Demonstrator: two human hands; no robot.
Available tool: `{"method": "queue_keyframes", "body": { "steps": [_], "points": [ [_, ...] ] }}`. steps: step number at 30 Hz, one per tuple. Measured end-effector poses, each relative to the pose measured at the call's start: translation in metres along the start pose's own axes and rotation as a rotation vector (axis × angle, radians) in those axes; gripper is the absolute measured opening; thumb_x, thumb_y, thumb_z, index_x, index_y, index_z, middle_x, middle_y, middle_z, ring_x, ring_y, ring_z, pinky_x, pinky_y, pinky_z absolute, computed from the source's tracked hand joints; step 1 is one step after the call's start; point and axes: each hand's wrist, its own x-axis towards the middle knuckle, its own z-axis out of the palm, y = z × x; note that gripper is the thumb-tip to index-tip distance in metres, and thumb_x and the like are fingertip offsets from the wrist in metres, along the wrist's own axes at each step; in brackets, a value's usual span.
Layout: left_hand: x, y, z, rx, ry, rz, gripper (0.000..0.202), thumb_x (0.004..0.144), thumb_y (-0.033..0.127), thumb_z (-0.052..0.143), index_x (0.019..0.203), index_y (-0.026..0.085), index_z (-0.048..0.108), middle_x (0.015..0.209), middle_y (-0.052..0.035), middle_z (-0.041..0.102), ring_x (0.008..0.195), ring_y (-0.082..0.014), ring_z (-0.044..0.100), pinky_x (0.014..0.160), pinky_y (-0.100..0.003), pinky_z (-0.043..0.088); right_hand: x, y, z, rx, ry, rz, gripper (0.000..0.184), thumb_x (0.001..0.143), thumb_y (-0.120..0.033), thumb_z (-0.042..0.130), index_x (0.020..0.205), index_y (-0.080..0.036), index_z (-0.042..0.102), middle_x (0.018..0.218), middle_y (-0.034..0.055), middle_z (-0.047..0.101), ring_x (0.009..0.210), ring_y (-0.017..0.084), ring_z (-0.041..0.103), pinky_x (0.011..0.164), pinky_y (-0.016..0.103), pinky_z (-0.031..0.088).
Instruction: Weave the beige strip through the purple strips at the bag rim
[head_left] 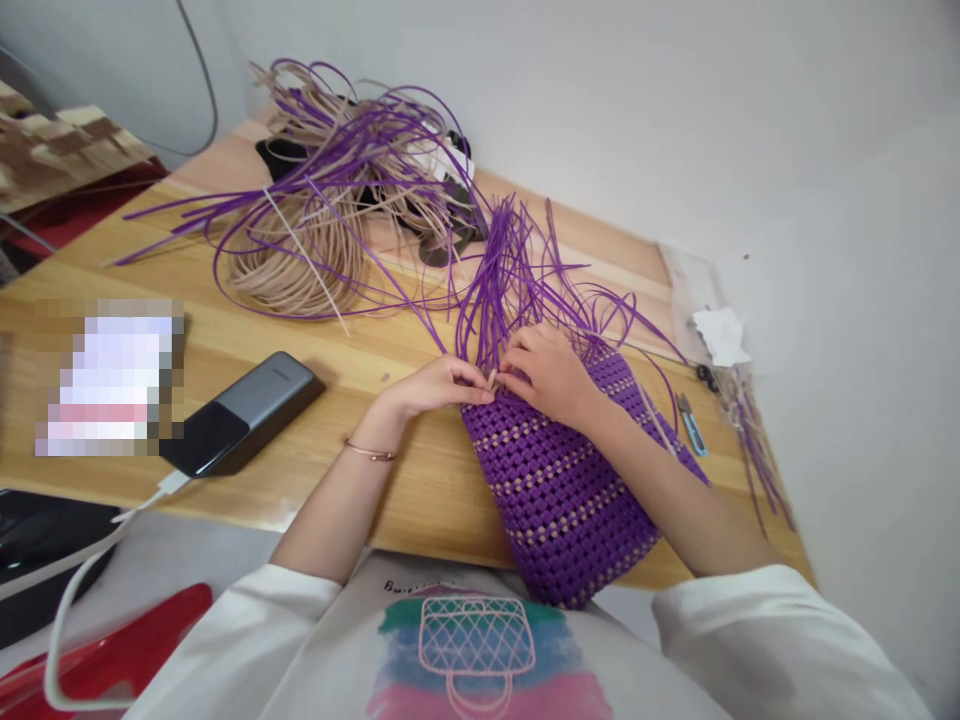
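Note:
A purple woven basket (566, 490) with beige stripes lies on its side on the wooden table (225, 340), its open end pointing away from me. Loose purple strands (510, 270) stick up from its unfinished rim. My left hand (439, 385) pinches a beige strand at the rim, fingers pressed together. My right hand (547, 375) rests on the basket's top edge, fingers curled round the same strand. The two hands almost touch.
A coil of beige and purple weaving strips (322, 230) sprawls across the back of the table. A dark power bank (244, 410) with a white cable lies at the left. Small snips (691, 425) lie right of the basket, near the wall.

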Motion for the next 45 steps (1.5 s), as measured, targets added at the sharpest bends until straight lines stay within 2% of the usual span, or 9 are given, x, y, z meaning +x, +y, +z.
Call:
{"method": "queue_keyframes", "body": {
  "steps": [8, 11, 13, 15, 21, 30, 37, 41, 45],
  "points": [
    [0.000, -0.002, 0.005, -0.076, 0.064, 0.008, 0.018, 0.060, 0.028, 0.068, 0.065, 0.011, 0.068, 0.061, 0.0000, 0.057, 0.061, -0.0098, 0.046, 0.057, -0.023, 0.034, -0.034, -0.030, -0.020, 0.098, -0.133, -0.025, 0.018, 0.085, -0.024, 0.049, 0.082, -0.012, 0.062, 0.102, 0.0099, 0.055, 0.097, 0.021, 0.047, 0.086, 0.036, 0.036],
    [-0.001, -0.002, 0.005, -0.101, 0.062, 0.011, 0.016, 0.059, 0.026, 0.068, 0.064, 0.011, 0.068, 0.061, -0.0001, 0.058, 0.061, -0.0099, 0.047, 0.059, -0.023, 0.035, -0.038, -0.038, -0.026, 0.377, -0.134, -0.215, 0.020, 0.089, -0.022, 0.043, 0.088, -0.014, 0.060, 0.118, 0.0087, 0.051, 0.111, 0.018, 0.044, 0.097, 0.034, 0.032],
    [-0.001, -0.002, 0.004, -0.117, 0.054, 0.025, 0.015, 0.059, 0.025, 0.068, 0.064, 0.010, 0.068, 0.062, -0.0005, 0.059, 0.062, -0.0098, 0.048, 0.061, -0.024, 0.036, -0.036, -0.036, -0.027, 0.545, -0.185, -0.321, 0.022, 0.090, -0.020, 0.040, 0.093, -0.014, 0.060, 0.113, 0.0071, 0.056, 0.109, 0.014, 0.047, 0.096, 0.030, 0.034],
    [0.000, -0.004, 0.003, -0.123, 0.048, 0.048, 0.016, 0.060, 0.025, 0.069, 0.065, 0.010, 0.068, 0.065, -0.0011, 0.060, 0.063, -0.0098, 0.049, 0.063, -0.024, 0.037, -0.030, -0.030, -0.024, 0.644, -0.200, -0.254, 0.019, 0.089, -0.020, 0.043, 0.091, -0.014, 0.061, 0.098, 0.0045, 0.062, 0.095, 0.011, 0.055, 0.089, 0.026, 0.040],
    [0.001, -0.008, 0.002, -0.097, 0.038, 0.090, 0.017, 0.062, 0.025, 0.069, 0.069, 0.009, 0.068, 0.069, -0.0021, 0.061, 0.066, -0.0103, 0.050, 0.065, -0.024, 0.038, -0.004, -0.010, 0.002, 0.761, 0.016, 0.280, 0.009, 0.074, -0.020, 0.061, 0.081, -0.015, 0.059, 0.070, 0.0001, 0.064, 0.061, 0.011, 0.058, 0.060, 0.023, 0.044],
    [0.002, -0.009, 0.003, 0.001, 0.029, 0.079, 0.024, 0.064, 0.032, 0.066, 0.066, 0.008, 0.066, 0.056, 0.0035, 0.049, 0.057, -0.0070, 0.038, 0.055, -0.021, 0.030, 0.025, 0.010, 0.014, 0.909, -0.104, 0.119, 0.023, 0.068, -0.032, 0.067, 0.075, -0.013, 0.056, 0.057, -0.0035, 0.050, 0.051, 0.007, 0.043, 0.048, 0.019, 0.032],
    [0.002, -0.013, 0.004, -0.008, 0.053, 0.031, 0.028, 0.062, 0.036, 0.067, 0.061, 0.008, 0.063, 0.051, 0.0052, 0.043, 0.052, -0.0057, 0.033, 0.052, -0.021, 0.026, 0.033, 0.019, 0.010, 0.857, -0.268, -0.104, 0.026, 0.079, -0.035, 0.056, 0.080, -0.011, 0.064, 0.075, 0.0029, 0.062, 0.070, 0.011, 0.055, 0.065, 0.023, 0.042],
    [0.003, -0.012, 0.004, -0.032, 0.029, 0.052, 0.029, 0.062, 0.037, 0.068, 0.053, 0.010, 0.059, 0.049, 0.0049, 0.043, 0.052, -0.0059, 0.034, 0.053, -0.022, 0.028, 0.032, 0.018, 0.009, 0.826, -0.297, -0.102, 0.039, 0.087, -0.037, 0.041, 0.104, -0.010, 0.063, 0.104, 0.0086, 0.064, 0.096, 0.016, 0.057, 0.085, 0.028, 0.043],
    [0.003, -0.010, 0.003, -0.040, 0.029, 0.045, 0.025, 0.061, 0.034, 0.069, 0.058, 0.010, 0.064, 0.055, 0.0022, 0.051, 0.055, -0.0074, 0.039, 0.055, -0.023, 0.030, 0.045, 0.032, 0.004, 0.719, -0.086, -0.020, 0.043, 0.088, -0.029, 0.038, 0.126, -0.013, 0.049, 0.129, 0.0074, 0.050, 0.117, 0.017, 0.046, 0.101, 0.033, 0.033]
  ]
}}
